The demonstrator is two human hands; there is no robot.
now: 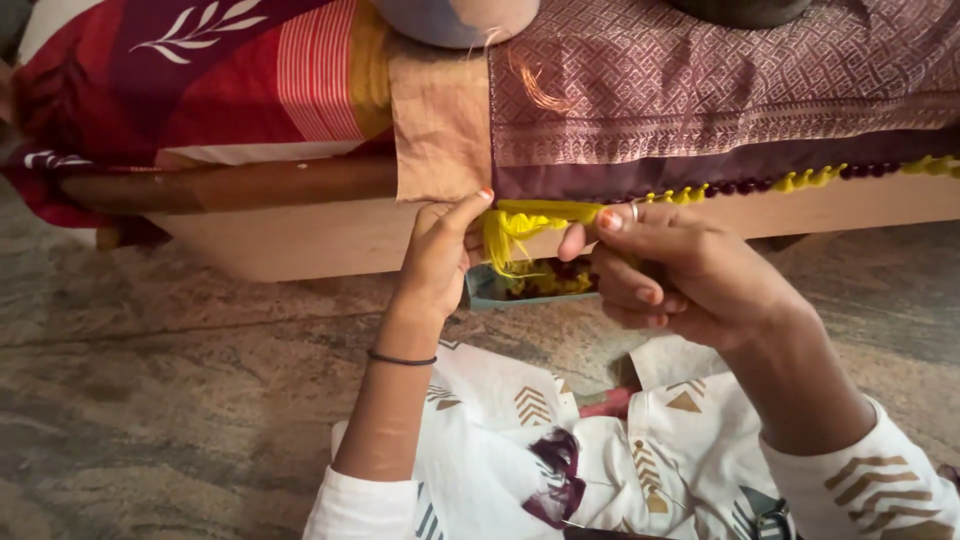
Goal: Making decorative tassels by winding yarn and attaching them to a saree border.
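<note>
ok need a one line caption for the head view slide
Left hand and right hand pinch yellow threads at a maroon fabric's beaded edge.

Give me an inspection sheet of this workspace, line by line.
Surface: wooden bed edge above a mottled stone floor.
Job's things: yellow threads stretched at the hem of a maroon patterned cloth; a finished run of yellow and maroon tassel knots to the right.
Clutter: small tray of threads under the hands; red bedding.
Grippers: left hand pinches the threads against the hem; right hand pulls them taut.
Cables: nothing seen.
Surroundings: the person's patterned white garment below.
</note>
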